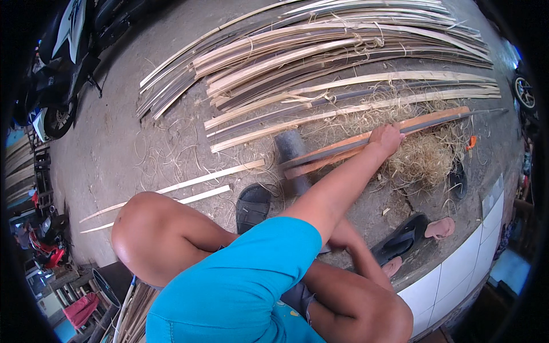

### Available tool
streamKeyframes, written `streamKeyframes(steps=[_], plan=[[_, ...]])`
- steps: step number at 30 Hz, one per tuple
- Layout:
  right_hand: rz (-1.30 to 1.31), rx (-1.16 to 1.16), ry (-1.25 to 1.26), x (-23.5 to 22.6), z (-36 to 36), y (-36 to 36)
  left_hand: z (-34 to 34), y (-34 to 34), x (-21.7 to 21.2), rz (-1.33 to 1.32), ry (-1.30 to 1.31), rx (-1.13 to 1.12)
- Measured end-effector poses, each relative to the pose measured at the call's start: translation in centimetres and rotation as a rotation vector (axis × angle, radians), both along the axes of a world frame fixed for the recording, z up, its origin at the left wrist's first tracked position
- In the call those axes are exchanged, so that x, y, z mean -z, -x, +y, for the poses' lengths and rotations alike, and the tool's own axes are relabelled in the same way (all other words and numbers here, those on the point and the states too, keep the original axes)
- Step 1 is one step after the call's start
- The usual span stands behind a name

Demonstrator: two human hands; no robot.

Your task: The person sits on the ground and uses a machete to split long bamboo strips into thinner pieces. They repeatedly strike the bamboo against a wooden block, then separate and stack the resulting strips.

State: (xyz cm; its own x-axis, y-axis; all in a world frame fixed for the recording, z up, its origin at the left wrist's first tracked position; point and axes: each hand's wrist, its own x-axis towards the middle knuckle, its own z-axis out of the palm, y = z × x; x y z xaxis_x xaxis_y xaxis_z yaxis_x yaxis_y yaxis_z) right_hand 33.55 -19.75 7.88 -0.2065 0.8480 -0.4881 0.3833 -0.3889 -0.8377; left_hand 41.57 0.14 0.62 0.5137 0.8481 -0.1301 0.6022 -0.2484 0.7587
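My left hand (pixel 387 139) reaches far across to the right, its fingers wrapped round a long reddish-brown strip (pixel 429 119) with a dark tapering strip (pixel 446 118) along it. The near end of these pieces lies across a grey cylinder (pixel 290 145) on the floor. A tangled heap of thin pale shavings (pixel 420 160) lies just beside and below the left hand. My right hand (pixel 341 233) is mostly behind my left arm, between my legs; its fingers are hidden, so whether it holds anything does not show.
Bundles of long split bamboo strips (pixel 274 54) lie across the far floor. Two pale strips (pixel 197 195) lie at the left. Black sandals (pixel 253 207), a pink sandal (pixel 440 227) and a small orange object (pixel 470 143) are around me. White tiles (pixel 457 274) edge the right; a motorbike (pixel 57 74) stands far left.
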Motion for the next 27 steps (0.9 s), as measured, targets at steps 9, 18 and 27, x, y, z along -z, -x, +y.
streamKeyframes(steps=[9, 18, 27], plan=[[0.096, 0.016, -0.095, -0.6, -1.8, 3.0, 1.2, -0.1, 0.8, 0.080, -0.070, 0.101], [0.051, 0.350, 0.119, 3.7, 1.4, 0.0, 1.7, 1.1, 1.1, 0.098, -0.038, 0.139], [-0.025, 0.205, 0.109, 3.1, -0.4, 1.5, 1.2, 2.5, -0.8, 0.006, 0.015, 0.056]])
